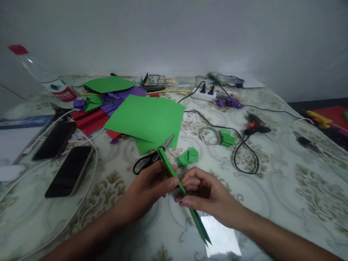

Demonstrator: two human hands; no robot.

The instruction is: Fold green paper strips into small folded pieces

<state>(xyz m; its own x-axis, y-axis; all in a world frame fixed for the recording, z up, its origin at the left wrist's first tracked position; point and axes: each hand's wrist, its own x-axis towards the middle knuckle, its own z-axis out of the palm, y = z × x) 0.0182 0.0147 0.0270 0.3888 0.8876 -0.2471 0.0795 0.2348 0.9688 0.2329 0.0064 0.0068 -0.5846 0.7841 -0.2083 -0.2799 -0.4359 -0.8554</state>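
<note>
Both my hands pinch a long folded strip of green paper (198, 221), which slants across the front of the table with its lower end split apart. My left hand (154, 185) is closed on its upper part. Lower down, my right hand (203, 190) has thumb and fingers pressed on the strip. Just beyond them lies a small folded green piece (189, 156). Black-handled scissors (152, 156) rest behind my left hand, blades toward the green sheet (149, 117). Another folded green piece (227, 138) sits farther right beside a ring of thin wire or tape (210, 136).
Two phones (69, 172) and white cables lie at left, near a tilted clear bottle (59, 85). Red paper (91, 121) and purple paper (133, 91) are piled behind. A glue gun (257, 125) with a looped black cord lies right. A power strip (203, 94) stands at the back.
</note>
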